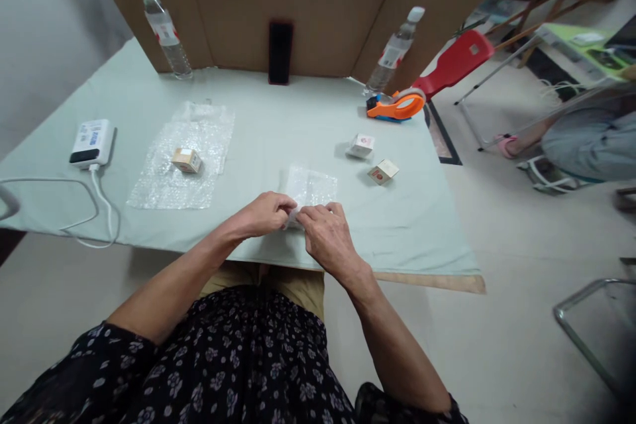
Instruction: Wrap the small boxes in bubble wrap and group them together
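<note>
A small piece of bubble wrap (315,187) lies on the pale green cloth near the table's front edge. My left hand (271,214) pinches its near left part, fingers closed. Just to the right, my right hand (328,235) has its fingers closed on the near edge, close to the left fingertips. Whether anything is inside the wrap is hidden by the fingers. To the left, a small tan box (186,160) sits on larger bubble wrap sheets (169,185). A small white box (361,145) and a small cream box (383,172) rest to the right.
An orange tape dispenser (397,106) with a red handle stands at the right edge. Two water bottles (166,33) and a dark phone (281,53) are before the cardboard panel (318,6). A white power bank (93,142) with a cable lies left. Another person's leg shows right.
</note>
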A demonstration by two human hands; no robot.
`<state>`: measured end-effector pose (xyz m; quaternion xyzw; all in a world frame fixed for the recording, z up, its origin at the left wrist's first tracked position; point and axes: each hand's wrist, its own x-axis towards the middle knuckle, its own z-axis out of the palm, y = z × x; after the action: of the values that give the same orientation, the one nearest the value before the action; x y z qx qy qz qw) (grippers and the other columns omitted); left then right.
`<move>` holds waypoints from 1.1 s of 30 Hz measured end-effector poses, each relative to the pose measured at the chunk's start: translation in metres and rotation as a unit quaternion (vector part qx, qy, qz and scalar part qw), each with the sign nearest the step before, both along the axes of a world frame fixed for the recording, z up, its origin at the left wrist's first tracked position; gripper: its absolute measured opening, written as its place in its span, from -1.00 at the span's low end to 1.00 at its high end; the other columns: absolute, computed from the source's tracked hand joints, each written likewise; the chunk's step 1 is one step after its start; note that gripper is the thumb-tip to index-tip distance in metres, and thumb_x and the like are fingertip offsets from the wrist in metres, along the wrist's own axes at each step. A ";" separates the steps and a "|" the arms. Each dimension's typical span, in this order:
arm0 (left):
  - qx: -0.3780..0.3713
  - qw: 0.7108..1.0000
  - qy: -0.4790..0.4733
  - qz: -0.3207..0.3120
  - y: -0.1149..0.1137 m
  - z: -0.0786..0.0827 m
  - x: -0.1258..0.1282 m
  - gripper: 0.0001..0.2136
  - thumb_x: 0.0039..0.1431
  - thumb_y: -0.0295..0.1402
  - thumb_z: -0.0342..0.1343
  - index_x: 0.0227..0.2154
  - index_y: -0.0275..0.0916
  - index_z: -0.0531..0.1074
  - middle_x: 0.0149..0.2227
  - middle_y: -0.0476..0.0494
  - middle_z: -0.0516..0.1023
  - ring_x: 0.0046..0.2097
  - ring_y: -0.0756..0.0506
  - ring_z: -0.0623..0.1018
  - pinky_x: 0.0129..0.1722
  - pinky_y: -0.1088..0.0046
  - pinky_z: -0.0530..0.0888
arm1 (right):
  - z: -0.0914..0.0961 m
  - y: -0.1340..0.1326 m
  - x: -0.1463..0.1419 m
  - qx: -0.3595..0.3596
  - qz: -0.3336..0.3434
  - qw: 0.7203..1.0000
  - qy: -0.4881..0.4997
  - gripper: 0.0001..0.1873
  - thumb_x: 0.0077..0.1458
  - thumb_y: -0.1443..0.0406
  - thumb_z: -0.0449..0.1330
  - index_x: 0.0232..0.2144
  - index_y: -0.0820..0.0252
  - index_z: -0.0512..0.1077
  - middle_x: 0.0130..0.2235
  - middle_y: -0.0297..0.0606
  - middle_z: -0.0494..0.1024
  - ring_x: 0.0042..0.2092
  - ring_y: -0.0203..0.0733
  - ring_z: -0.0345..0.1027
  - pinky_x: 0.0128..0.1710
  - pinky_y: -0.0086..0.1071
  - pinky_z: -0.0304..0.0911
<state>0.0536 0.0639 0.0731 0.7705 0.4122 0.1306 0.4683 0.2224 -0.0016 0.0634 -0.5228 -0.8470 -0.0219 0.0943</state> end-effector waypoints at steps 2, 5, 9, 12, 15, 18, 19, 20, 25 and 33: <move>0.116 0.990 0.068 -0.032 -0.004 -0.003 0.005 -0.77 0.13 -0.53 -0.05 -0.40 -0.27 0.52 -0.39 -0.10 0.48 -0.29 -0.07 0.48 -0.19 0.35 0.46 | 0.000 -0.001 0.003 0.000 0.008 1.000 0.029 -0.71 0.07 0.56 0.05 -0.28 0.22 0.49 -0.24 -0.19 0.61 -0.21 -0.11 0.36 -0.06 -0.17 0.02; 0.252 0.957 0.139 -0.025 -0.010 -0.011 0.012 -0.79 0.19 -0.51 -0.03 -0.32 -0.30 0.54 -0.18 -0.25 0.50 -0.11 -0.16 0.47 -0.06 0.26 0.45 | -0.003 -0.011 0.015 0.031 -0.031 0.990 0.134 -0.74 0.15 0.48 0.06 -0.23 0.17 0.50 -0.13 -0.19 0.62 -0.04 -0.06 0.39 0.01 -0.16 0.10; 0.307 0.938 0.148 -0.053 -0.013 -0.018 0.014 -0.84 0.16 -0.53 0.03 -0.27 -0.31 0.51 -0.08 -0.27 0.49 -0.03 -0.19 0.43 0.00 0.26 0.44 | -0.016 -0.035 0.042 0.028 -0.259 0.916 0.307 -0.68 0.20 0.16 0.12 -0.06 0.18 0.45 -0.02 -0.07 0.56 -0.12 -0.05 0.45 -0.13 -0.17 0.29; 0.304 0.941 0.138 -0.051 -0.013 -0.020 0.012 -0.83 0.16 -0.53 0.04 -0.23 -0.30 0.48 -0.13 -0.23 0.51 -0.05 -0.19 0.41 -0.01 0.26 0.44 | -0.029 -0.046 0.049 -0.102 -0.354 0.860 0.354 -0.31 0.04 -0.07 0.21 0.10 0.24 0.37 -0.04 -0.03 0.56 -0.31 -0.10 0.44 -0.24 -0.18 0.35; 0.301 0.942 0.141 -0.046 -0.014 -0.019 0.011 -0.84 0.16 -0.52 0.04 -0.23 -0.29 0.46 -0.14 -0.22 0.51 -0.06 -0.19 0.41 -0.01 0.23 0.43 | -0.039 -0.041 0.043 -0.157 -0.377 0.834 0.371 -0.11 -0.03 -0.16 0.21 0.20 0.28 0.28 -0.07 -0.02 0.57 -0.31 -0.09 0.45 -0.19 -0.16 0.35; 0.297 0.942 0.151 -0.049 -0.016 -0.017 0.012 -0.86 0.17 -0.50 0.04 -0.25 -0.29 0.47 -0.16 -0.24 0.51 -0.06 -0.20 0.42 -0.02 0.22 0.43 | -0.047 -0.025 0.033 -0.143 -0.391 0.827 0.378 -0.05 -0.06 -0.17 0.23 0.21 0.34 0.26 -0.11 0.02 0.57 -0.21 0.02 0.46 -0.14 -0.13 0.34; 0.296 0.942 0.154 -0.050 -0.017 -0.016 0.012 -0.86 0.17 -0.49 0.04 -0.25 -0.29 0.47 -0.16 -0.25 0.51 -0.06 -0.20 0.42 -0.02 0.22 0.42 | -0.049 -0.020 0.031 -0.136 -0.394 0.826 0.380 -0.04 -0.07 -0.16 0.24 0.21 0.36 0.27 -0.13 0.02 0.57 -0.18 0.04 0.46 -0.14 -0.13 0.33; 0.295 0.941 0.157 -0.051 -0.017 -0.015 0.012 -0.87 0.18 -0.49 0.04 -0.26 -0.29 0.47 -0.16 -0.25 0.51 -0.06 -0.21 0.42 -0.01 0.22 0.42 | -0.052 -0.015 0.029 -0.129 -0.393 0.825 0.385 -0.05 -0.08 -0.14 0.25 0.20 0.38 0.27 -0.17 0.00 0.57 -0.18 0.05 0.46 -0.15 -0.14 0.33; 0.286 0.940 0.177 -0.050 -0.020 -0.010 0.014 -0.87 0.19 -0.48 0.05 -0.24 -0.27 0.46 -0.13 -0.25 0.50 -0.04 -0.21 0.42 -0.01 0.23 0.42 | -0.056 -0.003 0.019 -0.100 -0.357 0.827 0.423 -0.18 -0.06 0.02 0.24 0.18 0.37 0.29 -0.41 -0.29 0.49 -0.34 -0.10 0.38 -0.26 -0.24 0.30; 0.255 0.940 0.216 -0.067 -0.020 -0.005 0.020 -0.84 0.21 -0.52 -0.02 -0.21 -0.30 0.43 -0.10 -0.28 0.46 -0.04 -0.19 0.47 -0.09 0.29 0.48 | -0.041 -0.004 -0.004 -0.059 -0.323 0.826 0.459 -0.33 0.03 0.13 0.16 0.15 0.35 0.32 -0.40 -0.35 0.46 -0.39 -0.21 0.33 -0.28 -0.29 0.29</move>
<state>0.0741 0.0444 0.0680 0.8994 0.4042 0.0298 0.1638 0.2186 -0.0059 0.0226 -0.7209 -0.4885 0.2410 0.4285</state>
